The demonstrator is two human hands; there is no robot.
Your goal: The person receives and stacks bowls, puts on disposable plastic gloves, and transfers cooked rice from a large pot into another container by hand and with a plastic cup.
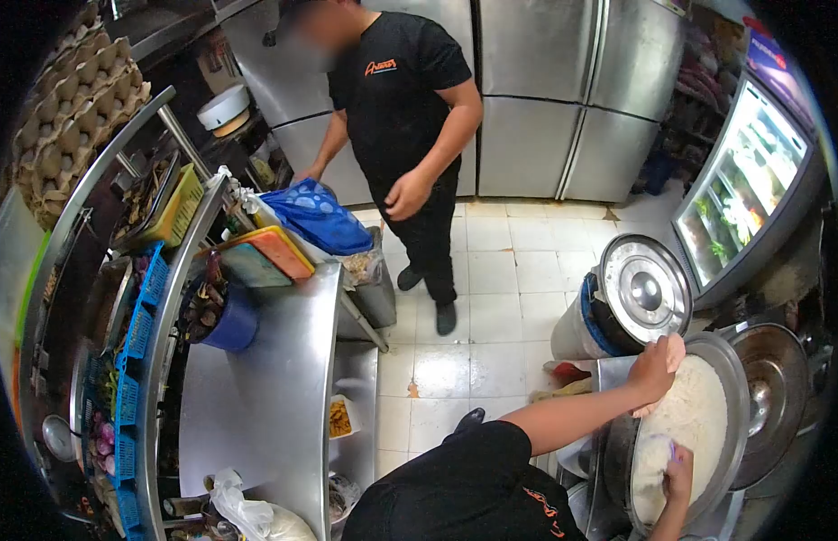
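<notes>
A large round metal basin (736, 397) at the right is filled with white flour (707, 397). Over its near rim, my left hand (651, 371) is closed around a pale pink piece of raw meat (675, 353), part of which hangs below the fingers. Down at the flour, my right hand (677, 475) has its fingers closed at a white, flour-covered lump (653, 455). A bit of purple shows by those fingers; I cannot make out what they hold.
A lidded bin (644, 288) stands beyond the basin, with a round metal lid (769, 397) at its right. Another person (410, 108) stands by steel fridges (536, 54), one hand near a blue bag (320, 216). A steel counter (265, 388) lies left, below shelves with blue baskets (128, 406).
</notes>
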